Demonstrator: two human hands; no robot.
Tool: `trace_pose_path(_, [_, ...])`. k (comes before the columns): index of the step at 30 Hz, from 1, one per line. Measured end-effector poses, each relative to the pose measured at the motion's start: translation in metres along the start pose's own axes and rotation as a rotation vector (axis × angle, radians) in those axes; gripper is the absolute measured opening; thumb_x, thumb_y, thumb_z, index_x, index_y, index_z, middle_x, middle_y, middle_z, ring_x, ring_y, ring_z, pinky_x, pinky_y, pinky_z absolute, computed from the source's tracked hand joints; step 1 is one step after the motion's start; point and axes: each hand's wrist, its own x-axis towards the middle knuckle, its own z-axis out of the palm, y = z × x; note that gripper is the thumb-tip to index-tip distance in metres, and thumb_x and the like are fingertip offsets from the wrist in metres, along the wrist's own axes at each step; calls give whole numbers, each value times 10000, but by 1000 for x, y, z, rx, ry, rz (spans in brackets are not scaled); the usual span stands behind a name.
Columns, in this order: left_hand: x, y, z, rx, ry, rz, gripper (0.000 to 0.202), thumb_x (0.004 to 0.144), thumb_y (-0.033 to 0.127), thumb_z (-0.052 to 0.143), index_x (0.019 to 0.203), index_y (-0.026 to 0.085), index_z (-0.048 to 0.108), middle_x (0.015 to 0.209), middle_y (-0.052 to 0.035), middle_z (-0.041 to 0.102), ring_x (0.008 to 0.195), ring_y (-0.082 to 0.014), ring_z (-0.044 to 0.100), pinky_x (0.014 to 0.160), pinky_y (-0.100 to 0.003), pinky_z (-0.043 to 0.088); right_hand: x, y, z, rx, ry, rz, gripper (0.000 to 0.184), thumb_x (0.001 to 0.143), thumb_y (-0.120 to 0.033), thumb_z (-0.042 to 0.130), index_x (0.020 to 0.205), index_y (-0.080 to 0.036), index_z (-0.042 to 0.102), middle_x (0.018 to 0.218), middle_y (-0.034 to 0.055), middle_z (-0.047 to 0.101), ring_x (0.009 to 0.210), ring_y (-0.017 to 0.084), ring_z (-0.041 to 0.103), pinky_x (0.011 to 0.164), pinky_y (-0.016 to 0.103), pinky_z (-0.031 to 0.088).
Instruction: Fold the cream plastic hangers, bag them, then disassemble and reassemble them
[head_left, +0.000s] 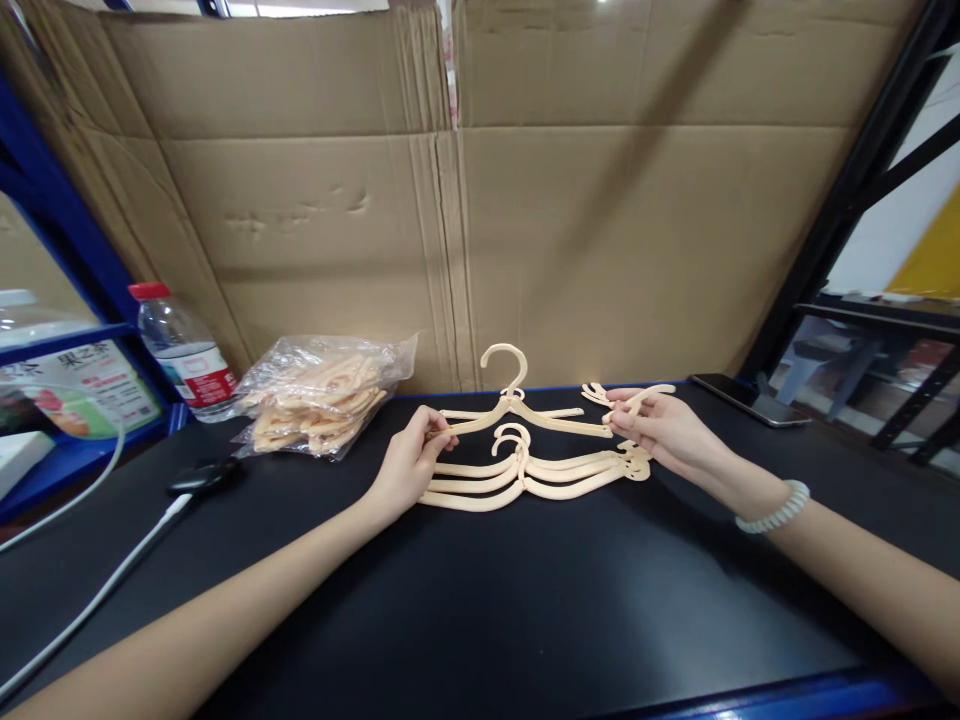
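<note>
A cream plastic hanger (517,405) is held just above the black table (525,600). My left hand (412,462) pinches its left arm end, and my right hand (664,425) grips its right end. Just in front of it lies a small stack of matching cream hangers (525,475), hooks pointing away from me. Another hanger piece (598,393) pokes out behind my right hand. My right wrist wears a pale beaded bracelet (772,510).
A clear plastic bag of more hangers (319,395) lies at the back left beside a water bottle (184,350). A phone (748,400) rests at the back right. A white cable (97,590) and black plug (202,475) cross the left side. Cardboard sheets (465,190) wall the back.
</note>
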Motion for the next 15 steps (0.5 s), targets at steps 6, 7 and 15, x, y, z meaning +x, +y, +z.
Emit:
trace_pose_path(6, [-1,-2,0,11,8,1,53,848,226,493,814,229,453,713,8,649,733,-182,685,706,-308,532,0,-2,-4,-25,-59,17,341,549,-353,889,654,-172,620,831,18,625,803,161,661,916,357,564])
trace_pose_path(7, [-1,-2,0,12,9,1,50,848,225,491,816,229,452,716,7,648,734,-182,685,705,-308,533,-1,-3,-4,-25,-73,31,343,553,-354,890,650,-171,617,819,15,622,810,159,661,925,351,560])
trace_pose_path(15, [-1,0,-1,21,8,0,52,850,221,499,818,228,459,725,0,658,728,-185,684,697,-312,533,-7,-5,0,4,-168,165,283,645,-350,849,748,-155,673,949,61,677,858,163,672,929,331,569])
